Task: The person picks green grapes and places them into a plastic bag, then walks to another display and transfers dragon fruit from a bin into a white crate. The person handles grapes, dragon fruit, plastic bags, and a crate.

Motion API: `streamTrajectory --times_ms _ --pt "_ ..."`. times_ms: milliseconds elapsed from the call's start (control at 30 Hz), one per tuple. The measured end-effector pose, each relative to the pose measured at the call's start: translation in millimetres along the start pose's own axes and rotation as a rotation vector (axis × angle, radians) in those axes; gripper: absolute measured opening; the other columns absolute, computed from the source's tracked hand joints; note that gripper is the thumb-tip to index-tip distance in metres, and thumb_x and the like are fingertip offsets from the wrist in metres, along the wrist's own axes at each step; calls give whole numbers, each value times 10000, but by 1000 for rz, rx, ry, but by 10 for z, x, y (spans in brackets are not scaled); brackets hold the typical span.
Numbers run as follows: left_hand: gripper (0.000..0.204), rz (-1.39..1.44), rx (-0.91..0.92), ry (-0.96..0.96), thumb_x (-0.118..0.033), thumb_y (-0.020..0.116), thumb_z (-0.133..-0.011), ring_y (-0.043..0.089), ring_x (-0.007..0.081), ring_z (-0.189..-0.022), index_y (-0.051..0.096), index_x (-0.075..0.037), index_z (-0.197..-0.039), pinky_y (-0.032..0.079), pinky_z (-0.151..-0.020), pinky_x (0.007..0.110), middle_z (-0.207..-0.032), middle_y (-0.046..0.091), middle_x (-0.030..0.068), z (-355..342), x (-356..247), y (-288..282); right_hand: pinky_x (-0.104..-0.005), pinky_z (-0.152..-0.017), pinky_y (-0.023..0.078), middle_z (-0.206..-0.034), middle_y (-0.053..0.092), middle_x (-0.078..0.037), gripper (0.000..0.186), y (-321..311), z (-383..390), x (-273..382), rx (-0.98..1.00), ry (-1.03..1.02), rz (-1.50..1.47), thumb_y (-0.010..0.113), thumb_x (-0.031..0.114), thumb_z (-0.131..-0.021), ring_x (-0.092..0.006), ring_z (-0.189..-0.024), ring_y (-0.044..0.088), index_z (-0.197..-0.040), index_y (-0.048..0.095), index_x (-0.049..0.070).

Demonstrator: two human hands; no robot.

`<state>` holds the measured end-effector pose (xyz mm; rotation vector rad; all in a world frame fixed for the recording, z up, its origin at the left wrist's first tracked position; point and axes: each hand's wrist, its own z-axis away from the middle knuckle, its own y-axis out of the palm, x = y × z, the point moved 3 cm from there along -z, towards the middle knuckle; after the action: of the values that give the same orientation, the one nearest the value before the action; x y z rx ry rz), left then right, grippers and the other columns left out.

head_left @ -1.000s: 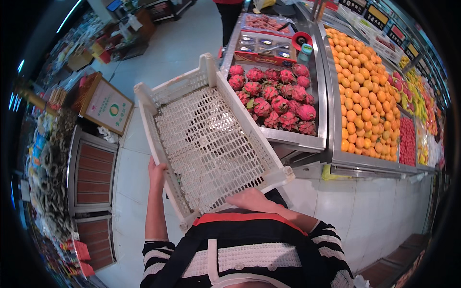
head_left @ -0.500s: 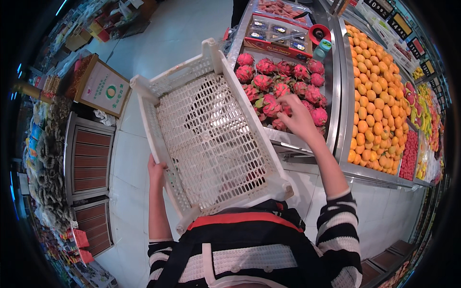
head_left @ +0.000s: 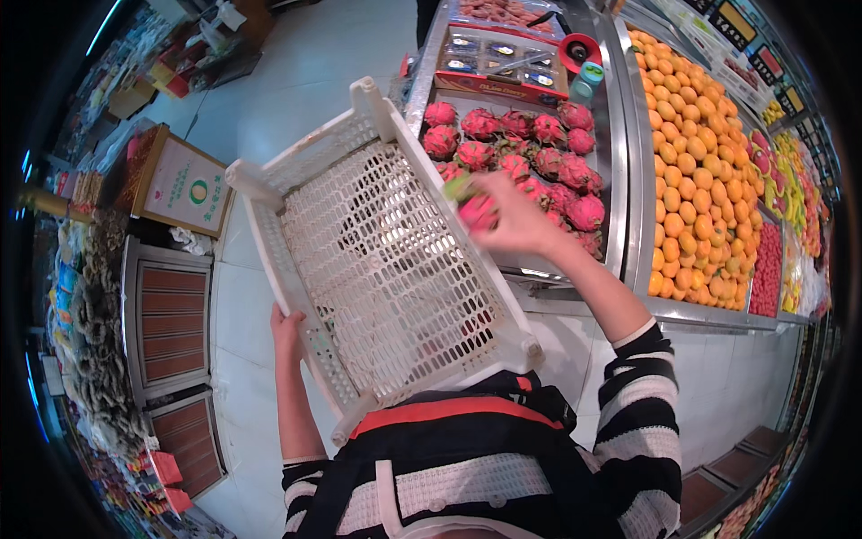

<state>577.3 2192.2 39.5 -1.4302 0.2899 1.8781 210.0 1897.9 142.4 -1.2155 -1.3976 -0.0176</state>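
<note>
Gripping blurred pink-and-green dragon fruit (head_left: 476,210).

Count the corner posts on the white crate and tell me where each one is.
4 on the white crate: far-left post, far-right post, near-right post and near-left post. None is hidden.
</note>
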Motion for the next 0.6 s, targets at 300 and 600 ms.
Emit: streamTrajectory --times_ms 300,600 --pt "424 -1 48 -17 0 517 -719 581 225 -867 497 0 -1143 478 -786 344 -995 595 123 -98 55 -5 -433 -789 490 -985 600 -125 379 722 422 364 648 -112 177 672 213 -724 -315 -941 604 -1092 612 145" --pt "443 -22 37 27 16 514 -715 584 234 -903 494 15 -1157 477 -820 347 -1021 599 136 -62 7 25 -472 -952 462 -1351 446 -225 833 -99 28 -1330 105 724 714 748 411 -695 -418 -1167 515 -1384 374 128"
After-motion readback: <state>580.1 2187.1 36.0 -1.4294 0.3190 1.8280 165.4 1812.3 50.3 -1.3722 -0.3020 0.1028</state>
